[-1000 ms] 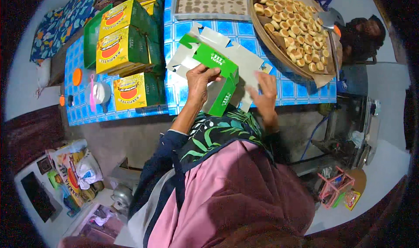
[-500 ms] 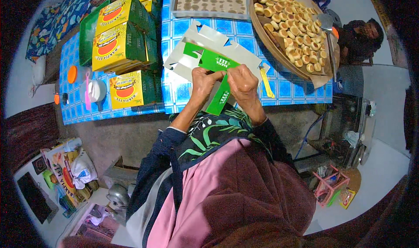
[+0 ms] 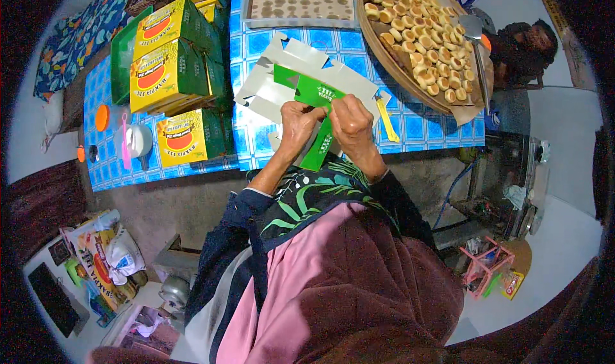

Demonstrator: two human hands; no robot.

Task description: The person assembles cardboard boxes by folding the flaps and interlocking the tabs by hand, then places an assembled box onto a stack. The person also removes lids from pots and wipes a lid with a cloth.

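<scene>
A partly folded cardboard box (image 3: 314, 90), green outside and pale grey inside, lies opened out at the near edge of the table. My left hand (image 3: 298, 126) pinches its raised green side, thumb and fingers pressed together. Close beside it, my right hand (image 3: 352, 124) grips the same box with bent fingers. A green flap (image 3: 318, 147) hangs down between my wrists over the table edge. The pale inner flaps (image 3: 266, 76) spread out flat beyond my hands. Just right of my right hand lies a yellow cutter knife (image 3: 387, 119).
Yellow and green filled boxes (image 3: 157, 76) are stacked at the left. A wide woven tray (image 3: 375, 56) of small round pastries stands at the right, a metal spatula (image 3: 472, 28) on it. Behind is a plastic tray (image 3: 301, 23). A white jar (image 3: 138, 140) stands far left. A person (image 3: 525, 50) sits beyond.
The view has shifted slightly. Both hands stay closed on the green side of the box, with their grip and the box's fold nearly the same.
</scene>
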